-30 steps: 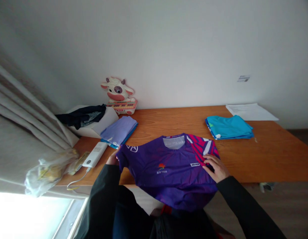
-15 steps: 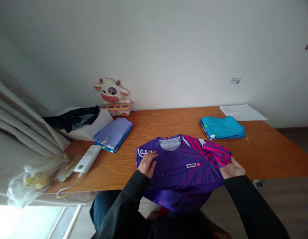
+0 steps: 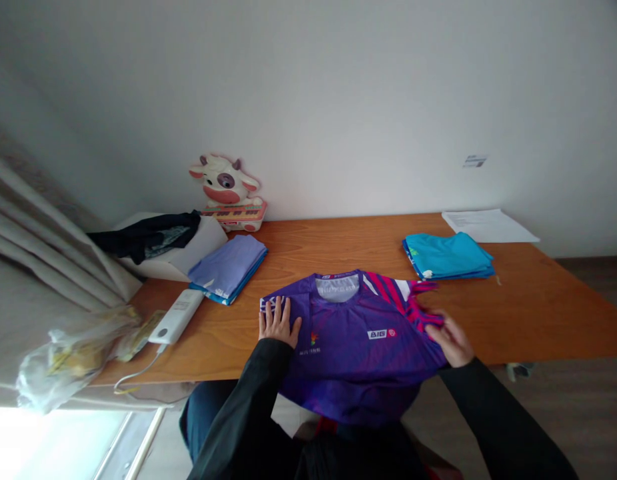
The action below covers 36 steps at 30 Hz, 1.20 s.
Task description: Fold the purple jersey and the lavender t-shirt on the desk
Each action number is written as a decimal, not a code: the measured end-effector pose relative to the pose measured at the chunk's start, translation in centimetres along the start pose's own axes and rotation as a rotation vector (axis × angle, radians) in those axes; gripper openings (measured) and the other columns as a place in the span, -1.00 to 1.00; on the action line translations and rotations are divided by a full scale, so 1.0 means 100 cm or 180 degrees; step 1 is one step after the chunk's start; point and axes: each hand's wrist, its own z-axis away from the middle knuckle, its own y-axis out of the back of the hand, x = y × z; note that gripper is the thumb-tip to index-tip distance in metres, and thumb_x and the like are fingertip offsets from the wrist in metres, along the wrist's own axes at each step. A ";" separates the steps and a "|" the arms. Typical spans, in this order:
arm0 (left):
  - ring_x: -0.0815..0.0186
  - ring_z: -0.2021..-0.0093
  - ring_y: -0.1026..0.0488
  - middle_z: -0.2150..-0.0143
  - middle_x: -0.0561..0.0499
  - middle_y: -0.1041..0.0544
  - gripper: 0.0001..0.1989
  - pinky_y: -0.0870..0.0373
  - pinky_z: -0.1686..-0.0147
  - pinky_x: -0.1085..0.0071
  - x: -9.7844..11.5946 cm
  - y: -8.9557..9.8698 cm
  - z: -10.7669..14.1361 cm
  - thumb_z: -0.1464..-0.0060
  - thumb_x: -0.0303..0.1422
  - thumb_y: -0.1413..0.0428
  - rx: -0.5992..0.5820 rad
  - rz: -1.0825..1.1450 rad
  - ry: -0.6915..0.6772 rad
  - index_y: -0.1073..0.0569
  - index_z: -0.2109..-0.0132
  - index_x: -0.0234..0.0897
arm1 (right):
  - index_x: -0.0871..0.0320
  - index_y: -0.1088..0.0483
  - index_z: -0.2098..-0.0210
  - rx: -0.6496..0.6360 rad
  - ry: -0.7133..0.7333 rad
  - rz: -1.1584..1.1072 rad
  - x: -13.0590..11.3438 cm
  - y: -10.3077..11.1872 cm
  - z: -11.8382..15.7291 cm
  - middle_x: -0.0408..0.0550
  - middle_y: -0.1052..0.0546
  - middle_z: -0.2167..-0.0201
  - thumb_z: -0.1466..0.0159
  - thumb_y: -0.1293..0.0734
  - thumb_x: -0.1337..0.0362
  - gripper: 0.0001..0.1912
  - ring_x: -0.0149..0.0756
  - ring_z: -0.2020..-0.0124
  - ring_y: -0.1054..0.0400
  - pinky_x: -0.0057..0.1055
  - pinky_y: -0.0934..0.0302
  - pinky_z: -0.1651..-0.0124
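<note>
Since half a second ago: pink-striped sleeve of the purple jersey (image 3: 358, 333) drawn inward from its spread position, narrowing the garment; judged as a fold step under way. Left hand (image 3: 277, 323) flat, fingers (image 3: 274, 312) released and pressing the jersey's left shoulder. Right hand (image 3: 452, 340) fingers clenched on the sleeve at the jersey's right edge. Jersey flat on the worktop (image 3: 538, 313), hem overhanging the near edge, folded blue shirts (image 3: 446, 257) behind
</note>
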 end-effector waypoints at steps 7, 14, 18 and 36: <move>-0.26 -0.66 0.04 -0.66 -0.10 -0.12 -0.29 0.08 -0.59 -0.29 0.001 0.011 0.001 -0.41 -0.10 -0.10 -0.0235 -0.0241 -0.0281 -0.25 -0.60 -0.15 | -0.01 -0.61 -0.10 -0.1508 0.0365 0.1625 -0.008 -0.031 -0.030 0.09 -0.56 -0.35 -0.54 -0.28 -0.01 -0.64 0.04 -0.38 -0.45 0.08 -0.27 -0.47; -0.32 -0.66 0.07 -0.67 -0.07 -0.10 -0.24 0.33 -0.55 -0.47 0.020 0.017 0.006 -0.38 0.00 -0.14 -0.0315 -0.0266 -0.0391 -0.22 -0.60 -0.04 | -0.04 -0.28 -0.56 -0.1300 0.0928 0.3802 0.043 -0.050 -0.044 0.01 -0.21 -0.61 -0.50 -0.30 0.01 -0.32 0.30 -0.64 0.06 0.42 0.01 -0.55; -0.32 -0.67 0.12 -0.68 -0.07 -0.07 -0.23 0.34 -0.53 -0.52 0.018 0.021 0.012 -0.37 -0.02 -0.15 -0.0331 -0.0284 -0.0421 -0.19 -0.61 -0.02 | -0.01 -0.07 -0.65 -0.0961 0.0805 0.4353 0.067 -0.037 -0.041 0.03 -0.11 -0.64 -0.50 -0.27 -0.08 -0.18 0.34 -0.65 0.12 0.40 0.04 -0.56; -0.29 -0.66 0.06 -0.66 -0.08 -0.12 -0.23 0.47 -0.55 -0.44 0.033 0.016 0.016 -0.34 -0.02 -0.18 -0.0193 -0.0103 -0.0503 -0.27 -0.58 -0.05 | 0.00 0.14 -0.70 -0.0953 0.0519 0.4545 0.085 -0.018 -0.053 0.06 -0.06 -0.66 -0.49 -0.23 -0.15 -0.06 0.21 -0.68 0.17 0.24 0.06 -0.60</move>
